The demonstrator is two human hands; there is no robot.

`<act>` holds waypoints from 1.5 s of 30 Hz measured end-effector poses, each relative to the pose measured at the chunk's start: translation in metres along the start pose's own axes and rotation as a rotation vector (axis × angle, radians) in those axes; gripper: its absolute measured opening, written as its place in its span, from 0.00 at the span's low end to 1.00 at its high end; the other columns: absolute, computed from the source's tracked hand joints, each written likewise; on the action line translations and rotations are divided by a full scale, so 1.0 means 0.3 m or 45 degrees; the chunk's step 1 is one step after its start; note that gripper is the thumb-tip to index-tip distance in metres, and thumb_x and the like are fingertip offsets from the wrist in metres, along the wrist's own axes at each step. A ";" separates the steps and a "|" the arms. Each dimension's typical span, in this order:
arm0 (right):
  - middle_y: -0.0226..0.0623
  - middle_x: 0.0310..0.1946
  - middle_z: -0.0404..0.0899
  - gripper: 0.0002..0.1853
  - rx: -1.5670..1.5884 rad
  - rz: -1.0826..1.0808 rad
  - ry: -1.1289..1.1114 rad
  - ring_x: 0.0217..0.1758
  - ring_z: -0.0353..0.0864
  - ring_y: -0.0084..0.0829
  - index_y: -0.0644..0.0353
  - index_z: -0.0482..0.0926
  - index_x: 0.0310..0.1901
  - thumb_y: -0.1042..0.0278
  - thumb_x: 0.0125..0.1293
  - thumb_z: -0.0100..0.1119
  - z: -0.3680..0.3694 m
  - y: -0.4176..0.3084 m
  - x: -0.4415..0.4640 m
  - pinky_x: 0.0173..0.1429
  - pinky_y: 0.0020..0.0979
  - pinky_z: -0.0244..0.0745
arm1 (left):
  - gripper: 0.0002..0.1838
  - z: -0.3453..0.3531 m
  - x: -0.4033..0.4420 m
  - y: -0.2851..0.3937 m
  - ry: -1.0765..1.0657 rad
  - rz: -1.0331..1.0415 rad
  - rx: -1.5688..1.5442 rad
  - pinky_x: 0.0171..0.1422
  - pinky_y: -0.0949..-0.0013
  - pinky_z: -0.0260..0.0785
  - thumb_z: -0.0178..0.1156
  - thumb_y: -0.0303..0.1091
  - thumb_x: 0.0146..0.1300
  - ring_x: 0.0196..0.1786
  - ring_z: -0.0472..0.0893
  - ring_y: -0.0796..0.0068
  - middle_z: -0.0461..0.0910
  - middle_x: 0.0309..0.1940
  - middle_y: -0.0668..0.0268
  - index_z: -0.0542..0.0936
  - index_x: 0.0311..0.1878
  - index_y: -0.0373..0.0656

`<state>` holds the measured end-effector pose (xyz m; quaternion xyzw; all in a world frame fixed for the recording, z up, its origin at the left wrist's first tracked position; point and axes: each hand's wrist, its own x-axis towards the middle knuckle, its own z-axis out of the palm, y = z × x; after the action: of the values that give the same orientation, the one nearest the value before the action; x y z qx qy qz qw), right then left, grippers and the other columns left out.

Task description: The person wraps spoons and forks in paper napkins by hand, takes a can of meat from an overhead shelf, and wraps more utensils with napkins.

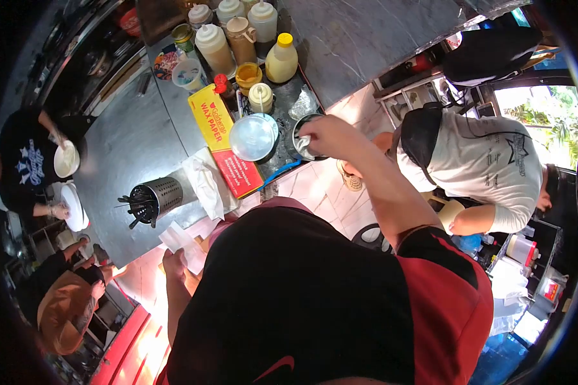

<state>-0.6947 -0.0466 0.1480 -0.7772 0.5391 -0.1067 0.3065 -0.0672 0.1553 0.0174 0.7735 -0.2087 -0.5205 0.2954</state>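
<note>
My right hand [335, 137] reaches over a dark round container [295, 133] at the tray's right edge. Its fingers are closed on a small crumpled white piece [304, 142], perhaps paper; its exact kind is unclear. Low at the left, my left hand [174, 264] grips thin white paper [185, 246], with part of the fingers hidden behind it. Left of the dark container sits a round tub with a pale translucent lid [252, 137]. Crumpled clear plastic [303, 102] lies just above the container.
A yellow and red wax paper box [210, 119] borders the dark tray [279, 151], with squeeze bottles [215, 50] behind. A perforated metal holder of black utensils [168, 194] lies on the steel table [125, 138]. Co-workers stand left and right [478, 154].
</note>
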 end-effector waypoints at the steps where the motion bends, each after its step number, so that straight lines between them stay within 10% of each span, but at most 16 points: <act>1: 0.49 0.42 0.89 0.15 0.066 0.045 0.004 0.46 0.89 0.53 0.55 0.88 0.52 0.71 0.64 0.62 -0.048 -0.006 -0.015 0.52 0.48 0.83 | 0.17 -0.005 0.001 -0.002 -0.009 -0.002 0.001 0.52 0.63 0.77 0.66 0.28 0.69 0.47 0.85 0.70 0.87 0.47 0.65 0.83 0.60 0.38; 21: 0.55 0.48 0.89 0.21 -0.040 0.090 -0.006 0.53 0.89 0.55 0.54 0.88 0.59 0.65 0.64 0.67 -0.042 -0.007 -0.007 0.60 0.51 0.83 | 0.23 -0.047 0.021 0.012 0.067 0.146 0.080 0.59 0.63 0.78 0.63 0.24 0.67 0.52 0.86 0.69 0.88 0.52 0.62 0.83 0.66 0.36; 30: 0.29 0.37 0.87 0.14 0.712 0.353 0.308 0.38 0.83 0.20 0.61 0.87 0.54 0.65 0.71 0.72 -0.295 -0.104 -0.113 0.44 0.27 0.78 | 0.26 0.039 -0.323 0.395 -0.374 0.286 -0.038 0.67 0.61 0.81 0.62 0.22 0.67 0.57 0.89 0.65 0.89 0.57 0.58 0.80 0.69 0.32; 40: 0.23 0.35 0.82 0.12 1.021 0.152 0.144 0.35 0.78 0.16 0.59 0.85 0.51 0.67 0.70 0.74 -0.212 -0.240 -0.056 0.41 0.24 0.74 | 0.29 0.591 -0.230 0.684 -0.905 0.302 -0.658 0.65 0.59 0.83 0.62 0.22 0.68 0.60 0.88 0.63 0.85 0.62 0.54 0.73 0.73 0.30; 45: 0.25 0.41 0.82 0.13 1.252 0.154 0.039 0.43 0.79 0.18 0.60 0.84 0.52 0.70 0.69 0.74 -0.138 -0.242 -0.068 0.49 0.25 0.73 | 0.28 0.699 -0.063 0.678 -0.393 0.586 0.400 0.57 0.64 0.82 0.66 0.29 0.70 0.52 0.91 0.64 0.90 0.55 0.56 0.75 0.71 0.34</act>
<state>-0.6670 -0.0263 0.2269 -0.5063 0.4734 -0.3420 0.6345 -0.2720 -0.0333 0.1079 0.6539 -0.4985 -0.5126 0.2472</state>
